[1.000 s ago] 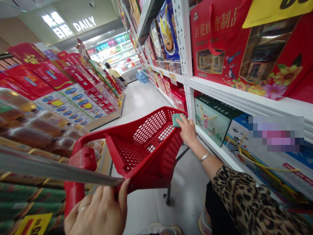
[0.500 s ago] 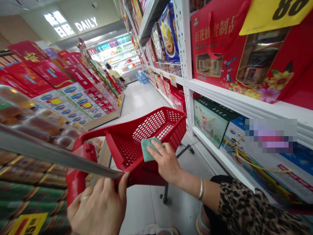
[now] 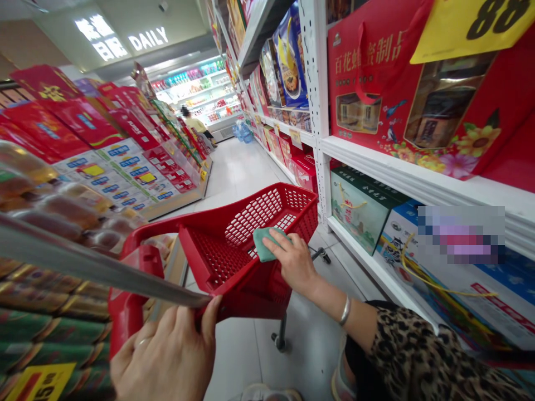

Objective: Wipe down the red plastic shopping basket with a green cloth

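A red plastic shopping cart (image 3: pixel 246 301) with perforated basket walls stands in the aisle in front of me. My right hand (image 3: pixel 297 266) presses a folded green cloth (image 3: pixel 267 245) against the near upper rim of the basket, fingers flat over it. At the cart's near left corner, my left hand (image 3: pixel 171 345) is closed around the frame, its thumb by the end of a grey metal bar (image 3: pixel 104 267). What lies under its fingers is mostly hidden. The red looped handle part (image 3: pixel 129 278) of the cart is just beyond that hand.
White shelves (image 3: pixel 376 156) with a red gift box (image 3: pixel 376 78) and other boxed goods line the right side. Stacked bottles (image 3: pixel 58 211) and red packages (image 3: pixel 83 128) crowd the left. A person (image 3: pixel 194 123) is farther down the tiled aisle (image 3: pixel 234 167).
My right hand has slid the cloth along the basket rim, forward and to the right. My left hand keeps its hold in nearly the same place.
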{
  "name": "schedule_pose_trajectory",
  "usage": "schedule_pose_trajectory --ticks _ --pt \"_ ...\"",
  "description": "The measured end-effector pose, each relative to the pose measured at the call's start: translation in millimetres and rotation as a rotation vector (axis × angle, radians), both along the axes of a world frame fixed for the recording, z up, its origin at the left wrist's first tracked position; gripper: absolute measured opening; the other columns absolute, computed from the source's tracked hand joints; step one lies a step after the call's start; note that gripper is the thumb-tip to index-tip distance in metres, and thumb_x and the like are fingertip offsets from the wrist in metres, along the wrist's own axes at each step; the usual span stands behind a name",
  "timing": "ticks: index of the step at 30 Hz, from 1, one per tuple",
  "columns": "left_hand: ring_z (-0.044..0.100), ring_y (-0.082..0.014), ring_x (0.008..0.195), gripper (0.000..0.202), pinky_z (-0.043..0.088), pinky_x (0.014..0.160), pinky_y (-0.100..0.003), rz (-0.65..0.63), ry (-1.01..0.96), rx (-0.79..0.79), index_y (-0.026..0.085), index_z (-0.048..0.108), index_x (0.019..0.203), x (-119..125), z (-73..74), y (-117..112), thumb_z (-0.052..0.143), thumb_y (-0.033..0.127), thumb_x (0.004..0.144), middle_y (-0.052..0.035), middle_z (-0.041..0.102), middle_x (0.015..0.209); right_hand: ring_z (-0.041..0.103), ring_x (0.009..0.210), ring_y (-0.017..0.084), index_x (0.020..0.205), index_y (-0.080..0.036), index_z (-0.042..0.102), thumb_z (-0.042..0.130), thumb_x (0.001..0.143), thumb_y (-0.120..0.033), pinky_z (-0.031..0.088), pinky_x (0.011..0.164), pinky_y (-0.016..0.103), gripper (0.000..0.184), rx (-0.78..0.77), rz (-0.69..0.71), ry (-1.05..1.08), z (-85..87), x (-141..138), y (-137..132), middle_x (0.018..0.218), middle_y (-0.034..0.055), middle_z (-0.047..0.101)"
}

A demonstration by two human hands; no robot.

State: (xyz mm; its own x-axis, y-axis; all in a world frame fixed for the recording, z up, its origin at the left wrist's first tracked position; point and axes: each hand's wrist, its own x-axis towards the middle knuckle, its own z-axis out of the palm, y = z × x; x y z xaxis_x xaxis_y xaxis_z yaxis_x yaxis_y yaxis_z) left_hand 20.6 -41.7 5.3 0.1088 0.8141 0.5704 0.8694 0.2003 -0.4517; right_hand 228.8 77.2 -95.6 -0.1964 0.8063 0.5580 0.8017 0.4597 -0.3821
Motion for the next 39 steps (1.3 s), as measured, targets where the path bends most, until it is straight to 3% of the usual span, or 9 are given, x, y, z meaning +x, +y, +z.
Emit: schedule_pose_trajectory --ticks 4,9,16,19,28,34,39 --pt "0.057 -0.0267 0.064 0.042 0.031 0.065 -0.037 -0.049 -0.002 0.019 0.022 0.054 0.076 4 1.5 -1 0.042 0.053 0.103 -0.0053 0.060 0.065 0.052 0.107 0.029 0.144 -0.033 0.064 0.046 0.089 0.000 0.050 0.092 0.045 0.067 -0.131 -0.111 -0.007 -2.9 26 30 0.159 -0.0016 0.053" --pt "0.058 -0.0278 0.065 0.041 0.032 0.065 -0.037 -0.036 0.046 0.001 0.022 0.052 0.077 6 1.7 -5 0.045 0.054 0.101 -0.0052 0.059 0.066 0.048 0.128 0.031 0.146 -0.035 0.061 0.043 0.088 0.002 0.050 0.098 0.048 0.072 -0.231 -0.245 -0.019 -6.1 52 63 0.163 -0.0019 0.046" --pt "0.058 -0.0279 0.065 0.036 0.032 0.065 -0.036 -0.070 0.105 0.043 0.022 0.052 0.079 6 1.5 -6 0.050 0.051 0.100 -0.0044 0.058 0.065 0.041 0.143 0.030 0.145 -0.029 0.063 0.042 0.083 0.006 0.046 0.108 0.046 0.075 -0.173 -0.300 0.047 -22.3 76 95 0.162 0.0019 0.049" --pt "0.055 -0.0267 0.062 0.036 0.032 0.063 -0.035 -0.076 0.115 0.056 0.021 0.052 0.078 8 3.7 -6 0.048 0.048 0.101 -0.0051 0.058 0.065 0.048 0.135 0.029 0.144 -0.025 0.064 0.042 0.082 0.007 0.045 0.111 0.044 0.074 -0.147 -0.288 0.064 -26.7 78 98 0.160 0.0042 0.051" --pt "0.054 -0.0254 0.062 0.038 0.030 0.061 -0.034 -0.109 0.064 0.067 0.020 0.053 0.078 8 6.6 -5 0.047 0.048 0.102 -0.0059 0.060 0.066 0.051 0.112 0.028 0.141 -0.026 0.067 0.043 0.088 0.006 0.051 0.100 0.044 0.067 -0.035 -0.223 0.029 -30.0 43 62 0.157 0.0054 0.054" --pt "0.055 -0.0248 0.059 0.043 0.030 0.061 -0.034 -0.115 0.072 0.098 0.020 0.053 0.072 10 6.4 -1 0.048 0.050 0.102 -0.0060 0.058 0.062 0.050 0.108 0.027 0.147 -0.027 0.061 0.045 0.091 0.001 0.052 0.100 0.048 0.065 0.166 -0.069 0.055 -34.4 14 18 0.155 0.0070 0.056" --pt "0.055 -0.0243 0.061 0.045 0.029 0.062 -0.034 -0.094 0.058 0.112 0.020 0.053 0.071 12 5.7 -2 0.048 0.052 0.102 -0.0051 0.056 0.060 0.050 0.113 0.026 0.150 -0.026 0.058 0.047 0.097 -0.004 0.053 0.101 0.045 0.059 0.310 0.066 0.137 -23.6 -15 -25 0.155 0.0091 0.055"
